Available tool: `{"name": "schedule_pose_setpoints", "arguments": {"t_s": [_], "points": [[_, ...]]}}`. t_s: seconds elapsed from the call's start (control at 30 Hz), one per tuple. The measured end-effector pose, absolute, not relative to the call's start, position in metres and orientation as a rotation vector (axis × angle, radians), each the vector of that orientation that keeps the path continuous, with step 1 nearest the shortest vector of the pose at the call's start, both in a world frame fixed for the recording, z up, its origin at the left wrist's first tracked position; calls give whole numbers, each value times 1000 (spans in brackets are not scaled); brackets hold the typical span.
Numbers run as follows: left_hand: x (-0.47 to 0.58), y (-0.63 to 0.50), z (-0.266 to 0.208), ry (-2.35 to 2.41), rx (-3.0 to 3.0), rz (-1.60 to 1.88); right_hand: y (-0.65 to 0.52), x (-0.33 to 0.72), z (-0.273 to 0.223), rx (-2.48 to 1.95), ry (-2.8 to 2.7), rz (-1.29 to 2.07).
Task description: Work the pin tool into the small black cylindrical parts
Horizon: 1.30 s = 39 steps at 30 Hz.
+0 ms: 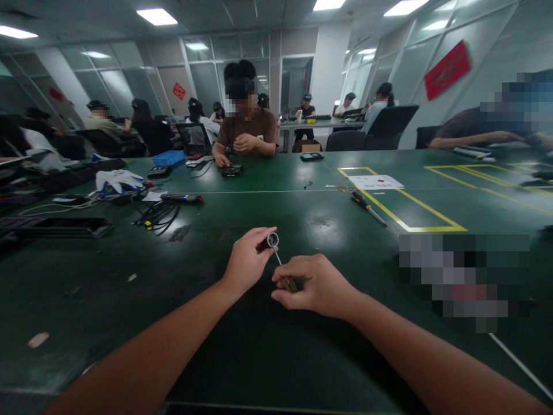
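A screwdriver [289,284] is reaching a tube's [272,239] open end above the green table [207,253].
The left hand [246,260] is gripping the tube in curled fingers, probably presenting its mouth steadily; the right hand [319,285], half-curled, is pinching the screwdriver, likely for fine control.

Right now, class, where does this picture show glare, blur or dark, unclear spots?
Head view: ceiling lights wash out white, and pale glare marks the green table; head view, right side: a co-worker's arm smears, and pixel blocks cover a patch; head view, centre: left hand and right hand look fairly clear, but the tube opening is dark.
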<state>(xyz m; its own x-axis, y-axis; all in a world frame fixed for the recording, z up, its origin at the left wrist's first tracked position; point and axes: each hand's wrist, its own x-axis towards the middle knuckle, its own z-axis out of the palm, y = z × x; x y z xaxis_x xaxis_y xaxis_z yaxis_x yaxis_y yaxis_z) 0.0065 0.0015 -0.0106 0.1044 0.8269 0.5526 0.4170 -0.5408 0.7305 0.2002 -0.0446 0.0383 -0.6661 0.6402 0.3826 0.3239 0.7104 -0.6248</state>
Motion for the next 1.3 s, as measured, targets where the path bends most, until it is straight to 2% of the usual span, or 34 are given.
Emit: {"name": "schedule_pose_setpoints", "arguments": {"t_s": [0.1,0.37,0.67,0.97,1.2,1.3], "points": [[7,0,-10,1206,2005,1413,-45,201,39,-726,-2311,705],[7,-2,-7,1234,2064,1390,-43,207,42,-818,-2192,996],[6,3,-10,1259,2000,1409,-45,196,37,-769,-2343,584],[7,-2,-5,1238,2098,1341,-42,208,41,-844,-2156,867],[7,3,-12,1220,1954,1398,-46,197,36,-725,-2317,645],[7,1,-10,1258,2012,1373,-46,200,38,-728,-2300,674]]}}
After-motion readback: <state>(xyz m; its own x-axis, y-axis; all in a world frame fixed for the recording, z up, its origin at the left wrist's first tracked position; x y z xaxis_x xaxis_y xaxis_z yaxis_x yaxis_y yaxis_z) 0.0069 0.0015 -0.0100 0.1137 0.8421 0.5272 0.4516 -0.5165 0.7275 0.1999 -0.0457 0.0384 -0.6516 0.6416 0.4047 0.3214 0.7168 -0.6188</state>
